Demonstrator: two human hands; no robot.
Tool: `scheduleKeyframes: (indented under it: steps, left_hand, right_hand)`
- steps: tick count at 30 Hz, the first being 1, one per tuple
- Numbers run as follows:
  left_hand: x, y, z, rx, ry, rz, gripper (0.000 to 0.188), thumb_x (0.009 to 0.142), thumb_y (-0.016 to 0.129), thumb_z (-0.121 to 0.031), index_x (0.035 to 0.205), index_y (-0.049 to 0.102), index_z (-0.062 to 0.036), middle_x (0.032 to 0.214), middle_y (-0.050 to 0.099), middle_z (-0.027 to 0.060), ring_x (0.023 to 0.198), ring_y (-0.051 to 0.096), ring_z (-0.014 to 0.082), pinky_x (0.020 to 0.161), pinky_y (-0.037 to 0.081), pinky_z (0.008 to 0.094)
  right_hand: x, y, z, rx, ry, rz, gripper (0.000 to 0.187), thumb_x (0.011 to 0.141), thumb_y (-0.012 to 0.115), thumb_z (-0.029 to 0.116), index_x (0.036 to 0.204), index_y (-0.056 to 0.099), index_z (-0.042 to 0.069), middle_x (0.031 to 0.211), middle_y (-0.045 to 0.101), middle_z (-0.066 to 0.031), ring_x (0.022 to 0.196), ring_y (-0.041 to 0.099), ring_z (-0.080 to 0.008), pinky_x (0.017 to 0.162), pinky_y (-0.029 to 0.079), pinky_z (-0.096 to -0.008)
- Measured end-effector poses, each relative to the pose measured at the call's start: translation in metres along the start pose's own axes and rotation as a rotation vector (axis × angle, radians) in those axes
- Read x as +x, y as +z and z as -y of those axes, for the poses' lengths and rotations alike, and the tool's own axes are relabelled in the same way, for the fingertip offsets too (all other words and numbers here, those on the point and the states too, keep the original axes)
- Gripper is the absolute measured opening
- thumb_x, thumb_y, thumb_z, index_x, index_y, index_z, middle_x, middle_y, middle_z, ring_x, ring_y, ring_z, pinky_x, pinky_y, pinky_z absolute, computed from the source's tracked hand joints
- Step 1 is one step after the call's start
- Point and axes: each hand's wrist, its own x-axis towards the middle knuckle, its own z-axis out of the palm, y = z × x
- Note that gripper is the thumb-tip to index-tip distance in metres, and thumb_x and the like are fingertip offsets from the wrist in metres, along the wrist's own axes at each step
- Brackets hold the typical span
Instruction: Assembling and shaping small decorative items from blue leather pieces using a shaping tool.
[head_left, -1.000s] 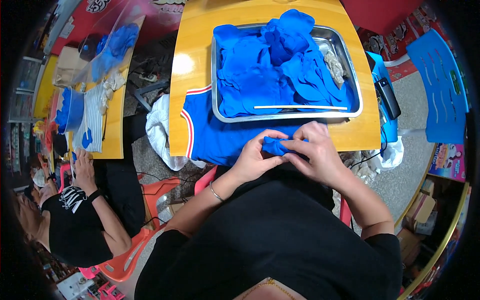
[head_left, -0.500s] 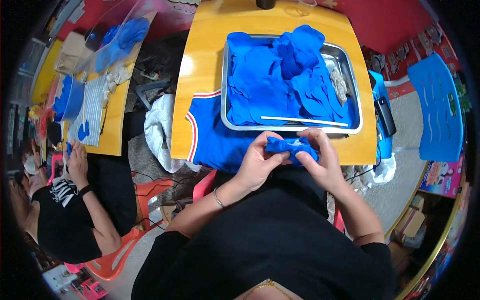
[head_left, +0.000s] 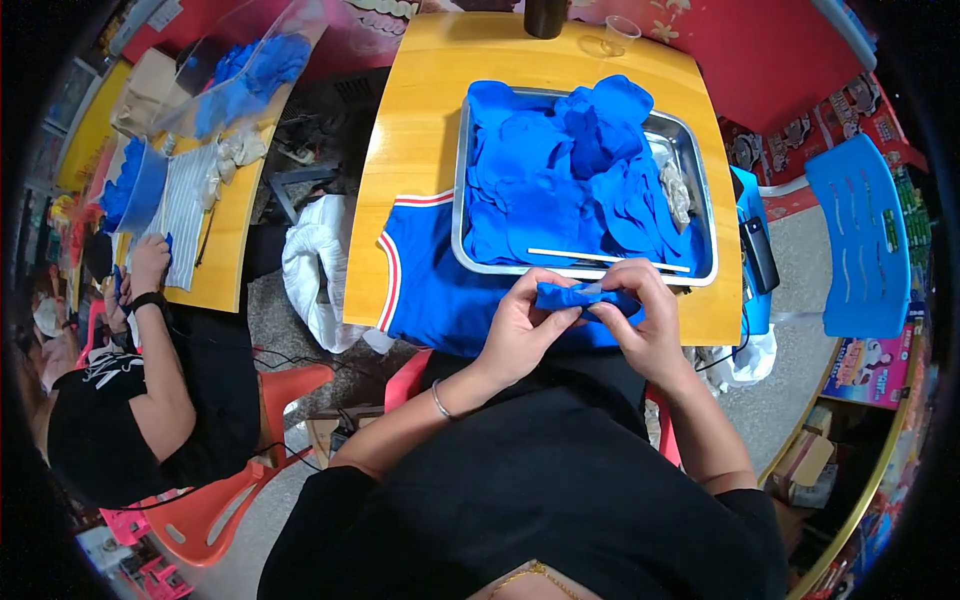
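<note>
Between my two hands is a small folded blue fabric piece [head_left: 562, 296] with a whitish, clear bit showing at its top. My left hand [head_left: 515, 335] pinches its left end between thumb and fingers. The right end is gripped by my right hand [head_left: 648, 318], thumb pressed on the near side. Just beyond them lies a metal tray [head_left: 462, 205] heaped with rounded, petal-like blue fabric pieces [head_left: 525, 165]. A thin white stick [head_left: 608, 260] rests across the tray's near side. In its right part sits a clear plastic bag [head_left: 676, 195], contents unclear.
A blue jersey [head_left: 425, 270] with striped trim lies under the tray on the yellow table [head_left: 400, 130]. A dark cup [head_left: 545, 18] and a clear cup [head_left: 621, 36] stand at the far edge. Left, a co-worker's hand [head_left: 150, 262] works at another table; a blue chair [head_left: 862, 235] stands right.
My view has shifted slightly, so the tray appears lower. The blue fabric piece looks more tightly folded between my fingers. At left, the co-worker's arm and body have moved.
</note>
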Motion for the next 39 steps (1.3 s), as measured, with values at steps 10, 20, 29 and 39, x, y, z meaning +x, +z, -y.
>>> scheduleKeyframes:
  steps: [10,20,29,39]
  left_hand:
    - [-0.003,-0.004,-0.007,0.04,0.042,0.106,0.03,0.094,0.051,-0.017,0.12,0.049,-0.0032,0.118,0.052,0.0073,0.101,0.054,0.0121,0.086,0.05,0.0285]
    - [-0.001,-0.006,-0.006,0.016,-0.048,0.103,0.037,0.098,0.043,-0.024,0.13,0.048,-0.0068,0.129,0.051,0.0093,0.112,0.052,0.0149,0.087,0.047,0.0274]
    - [0.008,-0.01,-0.009,0.208,0.08,0.258,0.042,0.098,0.04,-0.026,0.134,0.041,-0.0054,0.131,0.047,0.0197,0.123,0.045,0.027,0.097,0.041,0.0392]
    - [0.006,-0.004,-0.01,0.051,0.039,0.122,0.059,0.087,0.061,-0.012,0.138,0.032,-0.0051,0.122,0.055,0.0158,0.113,0.053,0.0182,0.093,0.044,0.0315]
  right_hand:
    - [0.002,-0.002,0.005,-0.027,-0.091,-0.013,0.03,0.064,0.071,-0.005,0.09,0.064,0.008,0.088,0.058,-0.0067,0.082,0.058,-0.0236,0.069,0.046,-0.0322]
    - [0.002,-0.005,0.003,-0.088,-0.188,0.047,0.032,0.062,0.073,0.0,0.091,0.065,0.01,0.083,0.054,-0.0048,0.079,0.056,-0.0228,0.069,0.045,-0.0334]
    - [0.0,-0.002,0.005,-0.359,-0.281,0.083,0.027,0.064,0.071,0.008,0.089,0.062,0.013,0.081,0.049,-0.0019,0.08,0.051,-0.0215,0.073,0.04,-0.0377]
    - [0.003,-0.002,0.014,-0.329,-0.195,0.106,0.04,0.06,0.076,0.013,0.097,0.062,0.012,0.091,0.049,-0.0054,0.089,0.049,-0.0257,0.077,0.038,-0.0402]
